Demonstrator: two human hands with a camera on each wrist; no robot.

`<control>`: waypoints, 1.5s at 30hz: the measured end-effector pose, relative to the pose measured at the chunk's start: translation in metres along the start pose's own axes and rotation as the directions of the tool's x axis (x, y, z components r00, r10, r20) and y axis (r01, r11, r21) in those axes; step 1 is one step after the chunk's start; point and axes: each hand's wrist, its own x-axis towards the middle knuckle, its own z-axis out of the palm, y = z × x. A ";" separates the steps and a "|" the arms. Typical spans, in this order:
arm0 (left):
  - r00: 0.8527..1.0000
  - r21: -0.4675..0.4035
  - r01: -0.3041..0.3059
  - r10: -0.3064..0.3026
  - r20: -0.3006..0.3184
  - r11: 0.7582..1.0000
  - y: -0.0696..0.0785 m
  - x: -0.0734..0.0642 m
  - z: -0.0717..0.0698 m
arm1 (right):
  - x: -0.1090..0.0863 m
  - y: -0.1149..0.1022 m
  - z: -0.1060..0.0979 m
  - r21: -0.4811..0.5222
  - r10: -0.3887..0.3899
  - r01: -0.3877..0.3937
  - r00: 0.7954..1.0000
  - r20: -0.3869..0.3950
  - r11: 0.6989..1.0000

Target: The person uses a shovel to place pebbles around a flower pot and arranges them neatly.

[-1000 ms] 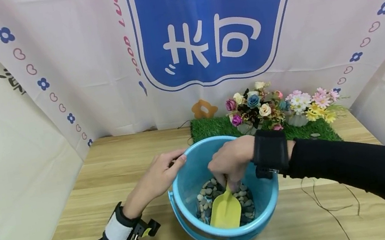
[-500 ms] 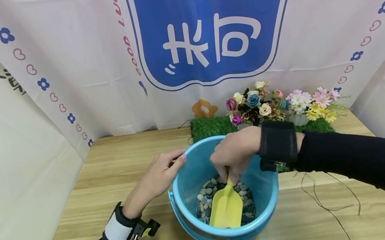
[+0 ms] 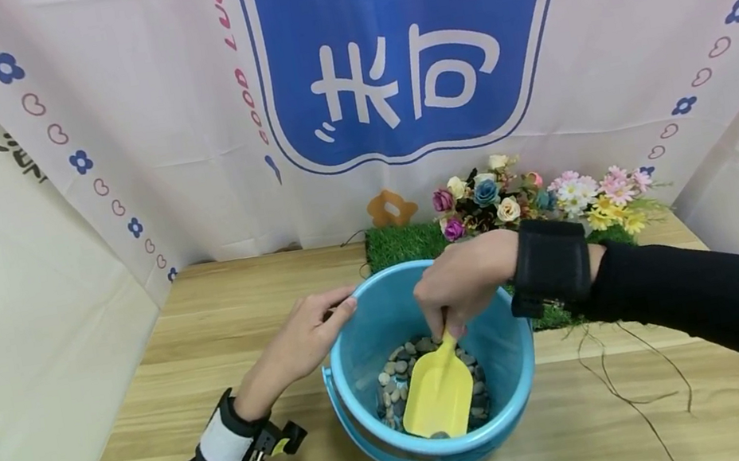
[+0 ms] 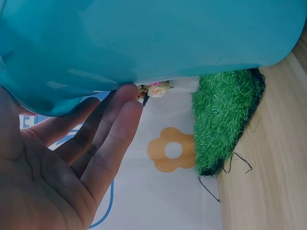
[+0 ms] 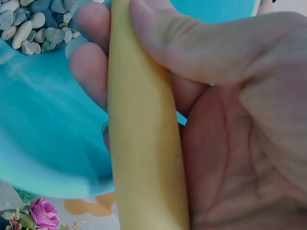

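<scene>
A light blue bucket (image 3: pixel 525 379) stands on the wooden table, with grey and white pebbles (image 3: pixel 395 394) over its bottom. My left hand (image 3: pixel 289 344) holds the bucket's left rim, its thumb at the lip and its long fingers against the outer wall in the left wrist view. Reaching inside the bucket, my right hand (image 3: pixel 470 279) grips a yellow scoop. The blade (image 3: pixel 439 393) slants down among the pebbles, a grey stone (image 3: pixel 438 435) at its front edge. In the right wrist view, thumb and fingers wrap the scoop's handle (image 5: pixel 144 134).
Behind the bucket lies a green turf mat (image 3: pixel 401 246). Roses (image 3: pixel 487 196) and pink, white and yellow daisies (image 3: pixel 600 198) stand in pots on it. Loose dark threads (image 3: pixel 615 389) lie on the table (image 3: pixel 211 328) at right. A printed cloth (image 3: pixel 207 167) hangs behind.
My right hand has risen and shifted right, tilting the scoop and drawing its handle up. A stone now shows at the blade's front edge. The left hand and bucket stay put.
</scene>
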 end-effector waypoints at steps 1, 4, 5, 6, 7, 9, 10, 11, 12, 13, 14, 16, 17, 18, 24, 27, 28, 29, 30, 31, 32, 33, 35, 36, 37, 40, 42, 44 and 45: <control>1.000 0.002 0.000 0.000 0.000 1.000 0.000 0.000 0.000 | -0.001 0.001 0.000 0.004 -0.007 0.007 1.000 0.000 1.000; 1.000 0.001 0.001 -0.001 0.000 1.000 0.000 0.000 0.000 | -0.003 0.003 0.000 0.020 -0.039 0.039 0.999 0.005 0.999; 1.000 0.002 0.001 -0.001 0.000 1.000 0.000 0.000 0.000 | -0.003 0.004 0.000 0.029 -0.050 0.050 0.999 0.004 0.998; 1.000 0.002 0.000 0.000 0.001 1.000 0.000 0.000 0.001 | -0.004 0.005 0.001 0.034 -0.062 0.062 0.998 0.006 0.997; 1.000 0.001 0.000 0.000 0.000 1.000 0.000 0.000 0.000 | -0.004 0.006 0.001 0.039 -0.068 0.068 0.998 0.007 0.997; 1.000 -0.002 -0.001 0.001 0.001 1.000 0.000 0.000 0.001 | -0.005 0.007 0.001 0.051 -0.079 0.079 0.997 0.005 0.996; 1.000 -0.005 -0.001 0.001 0.001 1.000 0.000 0.000 0.000 | -0.006 0.008 0.001 0.059 -0.078 0.079 0.997 -0.006 0.995; 1.000 -0.006 -0.001 0.001 0.000 1.000 0.000 0.000 0.000 | -0.006 0.009 0.002 0.063 -0.085 0.085 0.996 -0.007 0.994; 1.000 -0.006 0.000 0.000 0.000 1.000 0.000 0.000 0.000 | -0.006 0.009 0.002 0.068 -0.092 0.092 0.996 -0.004 0.993; 1.000 -0.006 0.001 -0.001 0.000 1.000 0.000 0.000 0.000 | -0.007 0.010 0.002 0.074 -0.098 0.098 0.995 -0.007 0.992; 1.000 -0.005 0.002 -0.002 0.000 1.000 -0.001 0.000 0.000 | -0.008 0.010 0.001 0.081 -0.103 0.104 0.995 -0.014 0.991; 1.000 -0.008 0.003 -0.003 -0.002 1.000 -0.001 0.000 0.000 | -0.009 0.011 0.001 0.090 -0.111 0.113 0.993 -0.025 0.990; 1.000 -0.009 0.003 -0.003 -0.003 1.000 -0.001 0.000 0.000 | -0.009 0.011 0.001 0.093 -0.117 0.118 0.993 -0.024 0.989; 1.000 -0.008 0.003 -0.003 -0.003 1.000 -0.001 0.000 0.000 | -0.010 0.011 0.000 0.098 -0.117 0.119 0.993 -0.032 0.988; 1.000 -0.004 0.004 -0.004 -0.004 1.000 -0.002 0.000 0.000 | -0.014 0.013 -0.001 0.114 -0.137 0.142 0.989 -0.052 0.983; 1.000 -0.004 0.004 -0.004 -0.004 1.000 -0.002 0.001 0.000 | -0.015 0.015 0.000 0.126 -0.145 0.150 0.988 -0.052 0.981; 1.000 -0.005 0.004 -0.004 -0.003 1.000 -0.002 0.000 0.000 | -0.015 0.015 0.000 0.128 -0.146 0.152 0.988 -0.056 0.980; 1.000 -0.004 0.003 -0.003 -0.003 1.000 -0.002 0.001 0.000 | -0.015 0.015 0.000 0.129 -0.146 0.152 0.988 -0.057 0.980; 1.000 0.001 0.002 -0.002 -0.003 1.000 -0.002 0.001 0.000 | -0.015 0.015 0.000 0.131 -0.142 0.149 0.988 -0.057 0.980; 1.000 0.003 0.001 -0.001 -0.003 1.000 -0.002 0.001 0.000 | -0.015 0.015 0.000 0.133 -0.141 0.147 0.989 -0.054 0.980; 1.000 0.006 0.000 0.000 -0.002 1.000 -0.003 0.001 0.000 | -0.014 0.015 0.001 0.132 -0.140 0.147 0.988 -0.057 0.980; 1.000 0.007 -0.002 0.002 -0.001 1.000 -0.002 0.000 0.000 | -0.013 0.015 0.001 0.131 -0.142 0.149 0.988 -0.060 0.980; 1.000 0.007 -0.007 0.007 0.003 1.000 -0.003 0.000 0.000 | -0.013 0.015 0.001 0.127 -0.150 0.156 0.987 -0.062 0.979; 1.000 0.007 -0.008 0.008 0.003 1.000 -0.003 0.000 0.000 | -0.012 0.015 0.002 0.128 -0.153 0.160 0.986 -0.063 0.979; 1.000 0.004 -0.011 0.011 0.004 1.000 -0.003 0.000 0.000 | -0.012 0.014 0.002 0.127 -0.160 0.167 0.985 -0.065 0.978; 1.000 0.001 -0.013 0.013 0.004 1.000 -0.003 0.000 0.000 | -0.012 0.013 0.001 0.127 -0.169 0.177 0.983 -0.067 0.976; 1.000 0.009 -0.010 0.010 -0.001 1.000 -0.003 0.000 0.000 | -0.012 0.013 0.002 0.127 -0.171 0.180 0.982 -0.074 0.975; 1.000 0.013 -0.007 0.007 -0.006 1.000 -0.003 0.000 0.000 | -0.013 0.014 0.002 0.126 -0.177 0.186 0.981 -0.081 0.974; 1.000 0.015 -0.006 0.006 -0.008 1.000 -0.002 0.000 -0.001 | -0.013 0.014 0.002 0.126 -0.182 0.192 0.980 -0.085 0.973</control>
